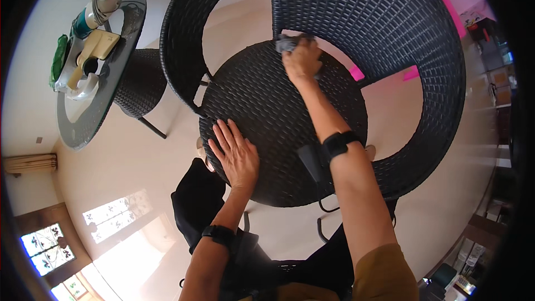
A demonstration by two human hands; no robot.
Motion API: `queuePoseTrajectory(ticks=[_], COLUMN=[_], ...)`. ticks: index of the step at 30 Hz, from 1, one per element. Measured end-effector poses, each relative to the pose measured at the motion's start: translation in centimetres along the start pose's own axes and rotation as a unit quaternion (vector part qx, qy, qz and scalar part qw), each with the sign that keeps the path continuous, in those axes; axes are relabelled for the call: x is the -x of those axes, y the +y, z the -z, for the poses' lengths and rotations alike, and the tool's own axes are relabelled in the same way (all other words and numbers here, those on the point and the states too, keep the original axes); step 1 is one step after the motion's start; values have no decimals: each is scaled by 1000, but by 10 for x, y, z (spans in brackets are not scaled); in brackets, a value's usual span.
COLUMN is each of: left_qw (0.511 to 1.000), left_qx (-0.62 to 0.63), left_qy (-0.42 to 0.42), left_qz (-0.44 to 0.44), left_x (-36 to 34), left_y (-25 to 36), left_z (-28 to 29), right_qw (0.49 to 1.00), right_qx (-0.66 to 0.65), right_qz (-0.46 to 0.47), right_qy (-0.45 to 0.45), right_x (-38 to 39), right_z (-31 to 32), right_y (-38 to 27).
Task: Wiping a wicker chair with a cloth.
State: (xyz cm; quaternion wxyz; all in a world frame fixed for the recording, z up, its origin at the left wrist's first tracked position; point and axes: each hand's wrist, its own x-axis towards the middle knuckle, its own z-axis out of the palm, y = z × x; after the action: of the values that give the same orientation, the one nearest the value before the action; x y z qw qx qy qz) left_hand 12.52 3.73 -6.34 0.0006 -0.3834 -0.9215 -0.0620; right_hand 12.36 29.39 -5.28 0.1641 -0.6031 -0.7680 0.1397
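My left hand (237,153) lay open and flat on the wicker chair seat (278,111), while my right hand (302,58) gripped a grey cloth (287,43) at its far edge.

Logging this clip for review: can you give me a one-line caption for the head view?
Right hand presses a grey cloth on a black wicker chair; left hand lies flat on its seat.

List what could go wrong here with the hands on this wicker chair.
The grey cloth in the right hand could snag on the weave where seat meets backrest. The left hand presses flat near the seat's front edge, so leaning weight there might tip or slide the chair on the smooth floor.
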Motion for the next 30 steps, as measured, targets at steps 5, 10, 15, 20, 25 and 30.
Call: queuePoseTrajectory(ticks=[5, 10, 15, 20, 25, 30], left_qw=[1000, 1000, 1000, 1000, 1000, 1000], left_qx=[-8, 5, 15, 19, 6, 2], left_qy=[-2, 5, 4, 9, 18, 10], left_qz=[3, 1, 2, 13, -11, 3], left_x=[2, 1, 0, -1, -1, 2], left_y=[2, 0, 3, -7, -1, -6], left_z=[2, 2, 1, 3, 1, -1], right_qw=[998, 982, 976, 982, 972, 978], right_qx=[-18, 131, 198, 179, 233, 60], right_qz=[30, 138, 84, 1, 27, 192], right_qy=[-50, -21, -17, -68, 6, -54], right_x=[11, -11, 4, 34, 41, 45], right_z=[-11, 23, 42, 60, 37, -15], right_y=[-27, 41, 85, 97, 76, -33])
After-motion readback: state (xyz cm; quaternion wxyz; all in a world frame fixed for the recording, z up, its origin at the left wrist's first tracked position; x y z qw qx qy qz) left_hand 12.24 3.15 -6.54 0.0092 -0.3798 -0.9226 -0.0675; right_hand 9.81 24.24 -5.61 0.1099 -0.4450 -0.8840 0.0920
